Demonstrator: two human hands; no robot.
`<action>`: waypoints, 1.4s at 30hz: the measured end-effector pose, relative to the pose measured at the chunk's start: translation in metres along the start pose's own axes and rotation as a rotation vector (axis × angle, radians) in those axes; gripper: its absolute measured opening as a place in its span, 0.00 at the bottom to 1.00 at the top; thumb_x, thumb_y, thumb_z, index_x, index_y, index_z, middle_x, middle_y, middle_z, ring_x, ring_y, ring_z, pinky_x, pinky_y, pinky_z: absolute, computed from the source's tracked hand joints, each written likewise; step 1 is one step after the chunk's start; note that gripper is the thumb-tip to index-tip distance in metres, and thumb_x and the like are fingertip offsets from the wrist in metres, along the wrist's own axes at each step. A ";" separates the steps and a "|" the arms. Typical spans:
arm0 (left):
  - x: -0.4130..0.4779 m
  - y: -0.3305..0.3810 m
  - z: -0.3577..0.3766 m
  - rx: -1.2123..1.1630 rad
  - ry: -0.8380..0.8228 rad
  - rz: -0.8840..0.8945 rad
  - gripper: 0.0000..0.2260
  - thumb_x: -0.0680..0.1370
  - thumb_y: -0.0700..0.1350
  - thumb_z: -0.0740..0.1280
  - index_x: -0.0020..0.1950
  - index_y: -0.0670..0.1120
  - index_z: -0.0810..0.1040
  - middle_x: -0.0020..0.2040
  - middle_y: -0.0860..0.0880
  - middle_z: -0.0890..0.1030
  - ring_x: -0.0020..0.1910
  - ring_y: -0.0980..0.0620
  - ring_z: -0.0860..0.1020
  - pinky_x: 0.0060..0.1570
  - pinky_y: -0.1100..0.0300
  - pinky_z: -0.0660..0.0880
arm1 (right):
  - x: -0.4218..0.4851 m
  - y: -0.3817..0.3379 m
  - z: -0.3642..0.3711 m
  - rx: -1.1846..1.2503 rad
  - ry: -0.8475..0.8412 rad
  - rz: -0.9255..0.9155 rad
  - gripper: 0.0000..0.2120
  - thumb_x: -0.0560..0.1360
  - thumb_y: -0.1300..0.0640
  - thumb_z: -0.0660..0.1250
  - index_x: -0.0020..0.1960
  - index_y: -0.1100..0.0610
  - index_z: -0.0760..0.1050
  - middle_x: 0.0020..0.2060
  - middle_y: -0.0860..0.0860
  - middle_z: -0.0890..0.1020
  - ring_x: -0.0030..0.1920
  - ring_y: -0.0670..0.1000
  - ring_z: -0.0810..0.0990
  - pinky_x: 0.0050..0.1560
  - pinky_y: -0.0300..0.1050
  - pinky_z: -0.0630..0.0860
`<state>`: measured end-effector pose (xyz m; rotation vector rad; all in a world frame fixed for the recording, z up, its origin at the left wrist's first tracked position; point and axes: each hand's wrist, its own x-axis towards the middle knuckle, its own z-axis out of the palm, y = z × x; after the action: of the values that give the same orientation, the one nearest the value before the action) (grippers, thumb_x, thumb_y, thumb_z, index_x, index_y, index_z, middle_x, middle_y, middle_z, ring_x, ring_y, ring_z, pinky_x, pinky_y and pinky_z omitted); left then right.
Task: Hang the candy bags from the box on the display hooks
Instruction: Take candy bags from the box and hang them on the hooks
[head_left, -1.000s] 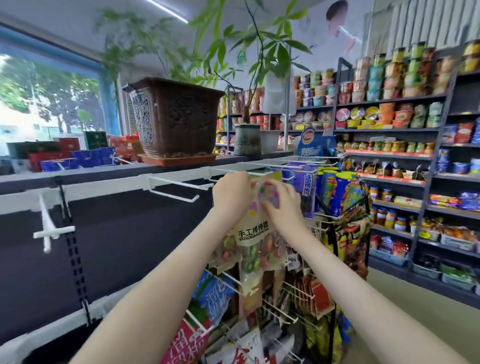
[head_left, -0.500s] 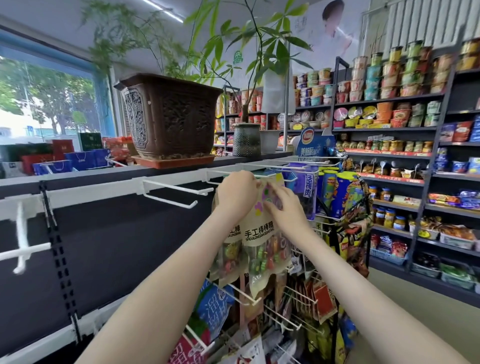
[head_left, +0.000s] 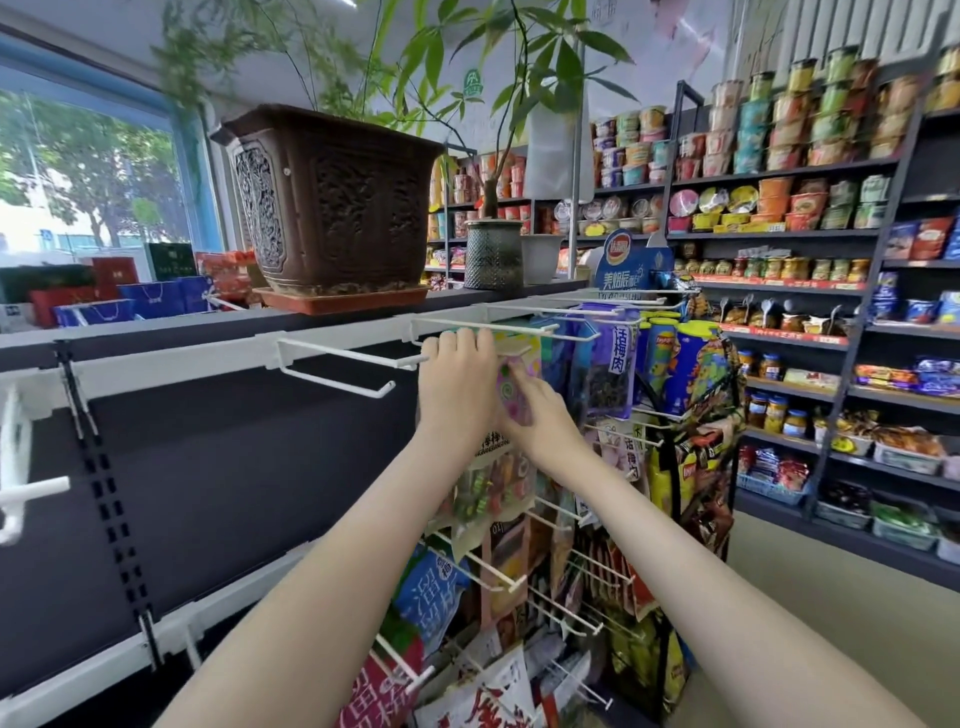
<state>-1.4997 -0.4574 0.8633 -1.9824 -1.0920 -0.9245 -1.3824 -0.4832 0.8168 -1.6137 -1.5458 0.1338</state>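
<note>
A candy bag (head_left: 496, 480) with a beige header and bright sweets in its clear lower part hangs between my hands. My left hand (head_left: 457, 387) grips the bag's top left edge, fingers curled up against a white wire hook (head_left: 524, 331). My right hand (head_left: 537, 415) holds the header from the right, fingers pressed on its swirl print. The top of the bag sits right at that hook; whether the hole is on the wire is hidden by my fingers. An empty white double hook (head_left: 337, 366) juts out just to the left. No box is in view.
A big brown plant pot (head_left: 332, 202) stands on the shelf top above the hooks. Purple snack bags (head_left: 608, 364) and blue crisp tubes (head_left: 685, 364) hang right of my hands. Lower hooks hold several packets (head_left: 431, 597). Stocked shelves (head_left: 810, 234) fill the right wall.
Both hands have lifted the candy bag up and slightly left, from below the hook row to level with the wire hook. My left fingers now reach the wire.
</note>
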 end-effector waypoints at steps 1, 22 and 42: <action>-0.006 0.001 0.005 0.022 0.072 0.016 0.05 0.68 0.39 0.63 0.41 0.45 0.76 0.35 0.48 0.77 0.35 0.47 0.77 0.42 0.56 0.74 | -0.001 0.002 0.002 -0.011 0.000 -0.008 0.35 0.76 0.54 0.65 0.77 0.52 0.51 0.73 0.55 0.62 0.73 0.57 0.58 0.72 0.55 0.58; -0.287 0.292 0.044 -0.834 -0.931 0.447 0.14 0.79 0.46 0.62 0.62 0.41 0.72 0.57 0.41 0.74 0.56 0.40 0.74 0.51 0.46 0.74 | -0.342 0.254 -0.034 -0.111 0.150 0.853 0.22 0.74 0.65 0.64 0.68 0.63 0.69 0.64 0.61 0.73 0.66 0.61 0.68 0.66 0.47 0.60; -0.777 0.416 0.130 -0.746 -1.903 0.573 0.16 0.81 0.42 0.58 0.68 0.41 0.67 0.64 0.40 0.71 0.60 0.42 0.73 0.53 0.52 0.70 | -0.823 0.448 0.233 0.392 0.056 2.041 0.14 0.75 0.61 0.65 0.59 0.62 0.68 0.44 0.54 0.74 0.46 0.54 0.73 0.43 0.44 0.70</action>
<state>-1.4056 -0.8319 0.0603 -3.3925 -0.7279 1.4901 -1.3680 -0.9998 0.0014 -2.0879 0.6738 1.2838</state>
